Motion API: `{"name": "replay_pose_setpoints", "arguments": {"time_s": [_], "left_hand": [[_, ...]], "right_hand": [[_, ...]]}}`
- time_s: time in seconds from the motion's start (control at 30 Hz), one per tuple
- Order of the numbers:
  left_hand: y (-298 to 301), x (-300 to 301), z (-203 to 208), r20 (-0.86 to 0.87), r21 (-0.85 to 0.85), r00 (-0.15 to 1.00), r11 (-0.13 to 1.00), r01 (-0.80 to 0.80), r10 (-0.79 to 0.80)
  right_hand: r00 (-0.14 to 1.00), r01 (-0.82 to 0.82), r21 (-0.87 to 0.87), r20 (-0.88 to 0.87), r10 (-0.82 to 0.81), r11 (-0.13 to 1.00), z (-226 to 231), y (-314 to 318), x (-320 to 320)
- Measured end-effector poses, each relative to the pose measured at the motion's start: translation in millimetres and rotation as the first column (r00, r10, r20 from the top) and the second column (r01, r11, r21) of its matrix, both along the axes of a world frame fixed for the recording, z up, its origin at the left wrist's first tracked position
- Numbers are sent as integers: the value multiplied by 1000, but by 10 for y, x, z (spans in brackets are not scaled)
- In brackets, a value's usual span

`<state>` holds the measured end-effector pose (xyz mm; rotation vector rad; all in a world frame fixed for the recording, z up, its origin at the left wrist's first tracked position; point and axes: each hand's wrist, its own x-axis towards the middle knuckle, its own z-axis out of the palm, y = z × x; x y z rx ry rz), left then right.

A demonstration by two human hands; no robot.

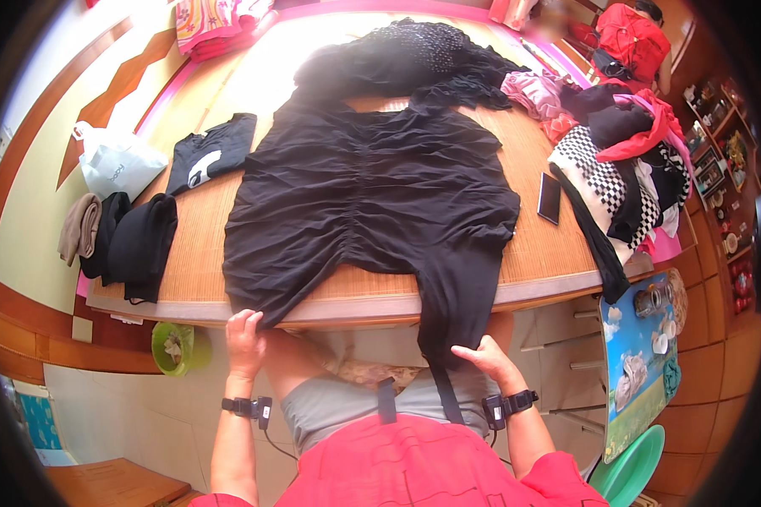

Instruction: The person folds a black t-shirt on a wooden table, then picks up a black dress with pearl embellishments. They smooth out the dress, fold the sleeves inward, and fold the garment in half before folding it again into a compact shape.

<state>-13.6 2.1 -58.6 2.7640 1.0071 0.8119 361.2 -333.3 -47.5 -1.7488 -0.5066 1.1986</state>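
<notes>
A black ruched garment (355, 186) lies spread before me, gathered along its middle seam. Two of its ends reach the near edge of the mat-covered surface (194, 253), and the right one hangs down over it. My left hand (245, 342) is closed on the tip of the left end. At the hanging right end, my right hand (490, 362) grips the cloth, thumb on top and the other fingers partly hidden. Behind it lies another black garment (406, 59) with light speckles, its folds touching the far side of the ruched one.
Left are a folded black shirt (211, 156), a white bag (117, 162) and folded dark clothes (144, 241). A phone (549, 198) lies beside a clothes heap (609, 160) on the right. Below stand a green bin (176, 348) and a blue-topped small table (638, 355). Another person (634, 46) is far right.
</notes>
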Motion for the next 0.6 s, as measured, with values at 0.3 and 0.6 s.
{"name": "replay_pose_setpoints", "arguments": {"time_s": [0.3,0.6], "left_hand": [[107,-93,16,78,-82,997,997,2,4],[201,-239,284,90,-146,996,989,-6,19]], "right_hand": [[954,-73,22,-289,77,997,71,-428,40],[966,-73,-61,-251,55,995,-33,-574,19]]}}
